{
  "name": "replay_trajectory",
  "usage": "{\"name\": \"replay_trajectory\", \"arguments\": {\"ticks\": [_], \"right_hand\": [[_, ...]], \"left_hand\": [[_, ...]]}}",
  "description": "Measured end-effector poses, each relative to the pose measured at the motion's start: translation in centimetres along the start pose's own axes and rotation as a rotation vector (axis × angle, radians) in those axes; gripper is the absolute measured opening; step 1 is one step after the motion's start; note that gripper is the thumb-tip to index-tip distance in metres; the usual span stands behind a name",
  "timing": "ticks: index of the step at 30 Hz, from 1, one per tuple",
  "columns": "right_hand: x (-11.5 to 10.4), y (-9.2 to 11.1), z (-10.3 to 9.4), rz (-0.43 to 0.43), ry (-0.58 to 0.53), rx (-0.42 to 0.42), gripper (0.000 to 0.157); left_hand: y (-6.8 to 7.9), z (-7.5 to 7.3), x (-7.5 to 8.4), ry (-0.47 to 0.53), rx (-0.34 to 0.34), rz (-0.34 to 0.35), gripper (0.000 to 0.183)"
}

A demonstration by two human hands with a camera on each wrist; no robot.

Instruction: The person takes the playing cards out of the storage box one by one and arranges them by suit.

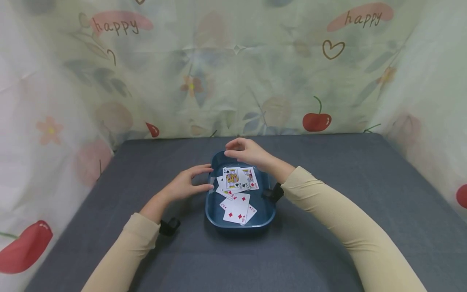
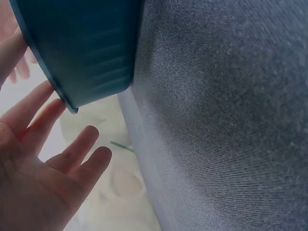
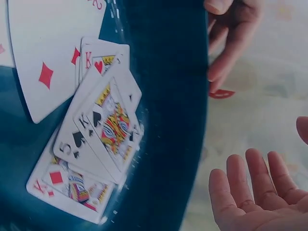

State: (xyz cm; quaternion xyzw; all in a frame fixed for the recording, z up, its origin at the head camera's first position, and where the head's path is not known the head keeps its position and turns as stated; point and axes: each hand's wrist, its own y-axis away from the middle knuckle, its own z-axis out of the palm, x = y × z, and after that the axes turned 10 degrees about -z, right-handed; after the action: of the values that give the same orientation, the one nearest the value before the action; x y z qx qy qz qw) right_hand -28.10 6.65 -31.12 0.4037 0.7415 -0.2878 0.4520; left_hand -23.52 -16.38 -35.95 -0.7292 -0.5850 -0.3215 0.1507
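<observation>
Face-up playing cards (image 1: 236,208) already lie inside the tray (image 1: 263,211) in two overlapping groups; I cannot tell what is left. The left hand (image 1: 187,183) touches the tray's left rim, fingers apart; the right hand (image 1: 251,154), fingers loosely apart, hovers empty at its far end.

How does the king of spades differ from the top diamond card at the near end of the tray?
The king of spades has a colourful figure; the diamond card has only plain marks. The king's suit marks are black, the diamond card's red. The king lies towards the far end of the tray, the diamond card towards the near end. Both lie face up, partly covering other cards.
</observation>
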Motion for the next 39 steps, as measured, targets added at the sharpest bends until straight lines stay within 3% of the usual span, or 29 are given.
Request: {"name": "replay_trajectory", "arguments": {"ticks": [6,19,28,39], "right_hand": [[0.8,-0.9,1.1,0.063,-0.018,-0.015,0.045],[3.4,-2.1,2.5,0.178,0.124,-0.047,0.049],[4.1,-1.9,3.1,0.225,0.239,-0.096,0.059],[4.6,-2.1,3.3,0.226,0.291,-0.154,0.076]], "left_hand": [[0.0,-0.1,0.0,0.001,-0.006,0.012,0.064],[0.2,-0.2,0.0,0.0,-0.015,0.018,0.063],[0.2,-0.3,0.0,0.002,-0.017,0.021,0.063],[0.2,-0.2,-0.1,-0.003,-0.005,0.034,0.061]]}}
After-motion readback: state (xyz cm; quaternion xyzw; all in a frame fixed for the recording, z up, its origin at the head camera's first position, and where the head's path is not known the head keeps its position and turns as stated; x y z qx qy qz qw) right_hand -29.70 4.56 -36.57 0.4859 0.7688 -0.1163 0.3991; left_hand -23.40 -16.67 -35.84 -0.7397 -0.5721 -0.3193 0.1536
